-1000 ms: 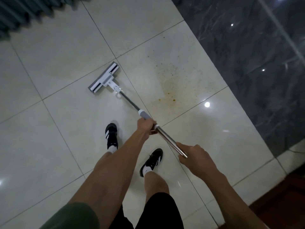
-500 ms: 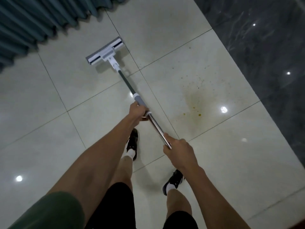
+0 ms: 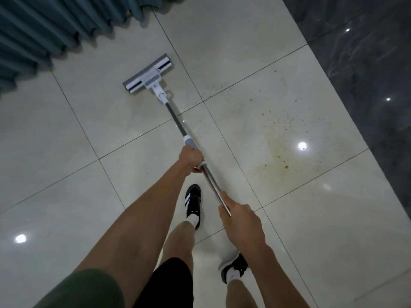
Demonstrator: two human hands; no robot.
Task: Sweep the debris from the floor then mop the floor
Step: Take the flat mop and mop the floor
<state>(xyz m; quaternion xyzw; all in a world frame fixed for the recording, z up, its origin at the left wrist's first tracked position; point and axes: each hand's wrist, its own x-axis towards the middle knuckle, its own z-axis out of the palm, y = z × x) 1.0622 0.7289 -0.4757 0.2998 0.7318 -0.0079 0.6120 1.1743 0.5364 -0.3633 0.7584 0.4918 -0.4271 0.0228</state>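
Head view
Floor: pale glossy tiles (image 3: 66,134) with thin grout lines; a dark marbled band (image 3: 367,63) runs along the right, and pleated blue-grey curtains (image 3: 44,30) hang at the upper left.
Mop: a flat white and grey mop head (image 3: 148,74) lies on the tiles just short of the curtains; its pole (image 3: 178,123) slopes back from it toward the person.
Long axis: from the mop head at upper left down to the right hand at lower right.
Left hand (image 3: 191,160): the nearer of the two to the mop head, its grip curled round the pole just below the grey collar (image 3: 189,141).
Right hand (image 3: 241,218): wrapped round the top end of the steel section (image 3: 211,185), close to the body.
Stain: a yellowish smear with dark specks (image 3: 275,152) lies to the right of the pole, well apart from the mop head, near a bright ceiling-light reflection (image 3: 302,146).
Feet: one black shoe (image 3: 193,203) stands just left of the pole, another (image 3: 235,266) under the right forearm.
Coming move, as judged: the mop head would have to swing rightward and back across the grout line to reach the stain, the left hand steering and the right hand pivoting.
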